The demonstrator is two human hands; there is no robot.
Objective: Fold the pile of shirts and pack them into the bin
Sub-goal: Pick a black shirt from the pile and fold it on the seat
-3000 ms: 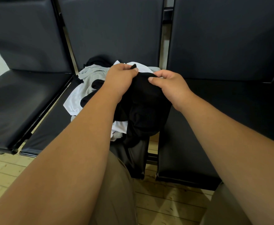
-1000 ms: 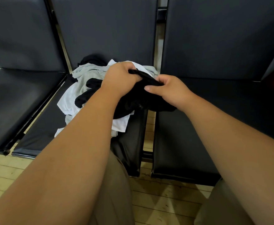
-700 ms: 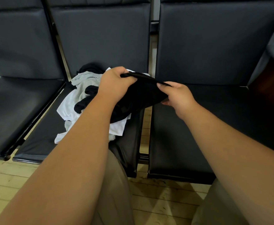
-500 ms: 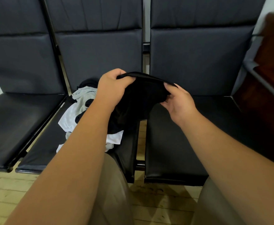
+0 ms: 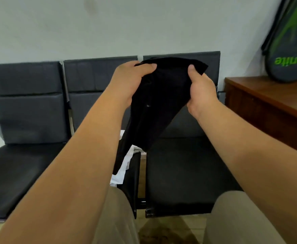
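Black shirt (image 5: pixel 159 106) hangs from L fingers (image 5: pixel 147 66), R fingers (image 5: pixel 191 69), both pinching top edge.

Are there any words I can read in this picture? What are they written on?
"gnite": green letters on the dark racket bag that stands on the wooden desk. They show mirror-reversed, and the letter before the "g" is cut off at the picture's edge.
The small pale speck on the black shirt is too small to read.
No other writing shows.
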